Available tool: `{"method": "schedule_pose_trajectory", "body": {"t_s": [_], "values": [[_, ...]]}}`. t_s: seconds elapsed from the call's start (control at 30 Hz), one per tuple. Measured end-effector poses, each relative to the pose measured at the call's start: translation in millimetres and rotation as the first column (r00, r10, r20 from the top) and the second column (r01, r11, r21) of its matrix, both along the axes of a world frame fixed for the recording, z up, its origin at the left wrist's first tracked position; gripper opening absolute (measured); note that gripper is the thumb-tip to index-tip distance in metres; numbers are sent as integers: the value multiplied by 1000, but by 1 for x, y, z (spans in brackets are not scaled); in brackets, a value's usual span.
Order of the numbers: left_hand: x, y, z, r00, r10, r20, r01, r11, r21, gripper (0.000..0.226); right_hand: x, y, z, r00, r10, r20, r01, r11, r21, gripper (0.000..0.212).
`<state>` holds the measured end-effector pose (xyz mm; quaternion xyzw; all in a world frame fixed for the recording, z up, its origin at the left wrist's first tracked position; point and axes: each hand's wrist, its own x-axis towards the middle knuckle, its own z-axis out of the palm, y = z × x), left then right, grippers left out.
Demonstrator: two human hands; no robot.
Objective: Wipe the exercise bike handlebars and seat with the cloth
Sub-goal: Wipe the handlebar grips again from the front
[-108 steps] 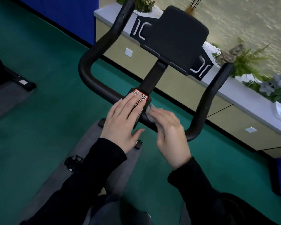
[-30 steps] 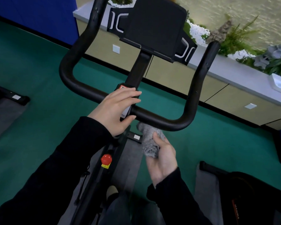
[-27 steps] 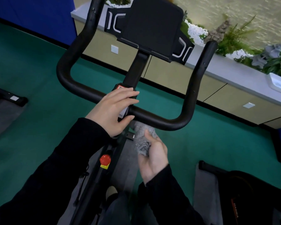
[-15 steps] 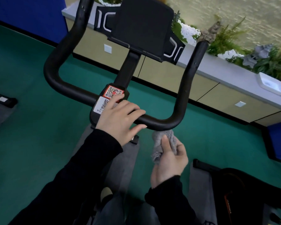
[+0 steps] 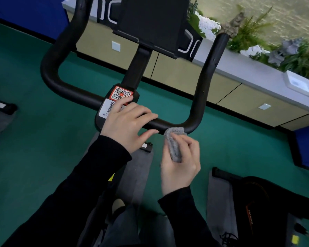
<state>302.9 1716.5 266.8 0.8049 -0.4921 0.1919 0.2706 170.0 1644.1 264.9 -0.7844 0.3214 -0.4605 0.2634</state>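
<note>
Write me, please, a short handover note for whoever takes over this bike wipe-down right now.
Left hand: rests on the middle of the handlebars, just below the QR sticker, fingers relaxed over the crossbar.
Right hand: palm up, holds the grey cloth, whose top end touches the underside of the bar at its right bend.
Done: wiping is under way at that bend; how much of the bar is already clean does not show.
Left: the upright right grip, the rest of the bar as needed, then the seat, which is out of view.
</note>
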Motion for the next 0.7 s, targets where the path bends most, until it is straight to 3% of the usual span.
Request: {"method": "schedule_pose_trajectory", "body": {"t_s": [0.1,0.27,0.4,0.57,0.7], "values": [[0,-1,0,1000,5,-2,-5,1000,-11,30,-2,-18,9,1000,-24,-19,23,998,-56,22],[1,0,1,1000,-8,12,8,1000,-6,31,9,-14,14,965,151,-213,-189,967,-172,19],[1,0,0,1000,-14,11,15,1000,-10,31,0,-35,16,931,153,-331,-254,924,-286,26],[0,0,0,1000,-9,-2,9,1000,-8,31,2,-31,18,896,271,-351,-354,915,-196,29],[0,0,0,1000,-14,4,14,1000,-9,31,15,-52,40,764,366,-532,-489,866,-105,21]]}}
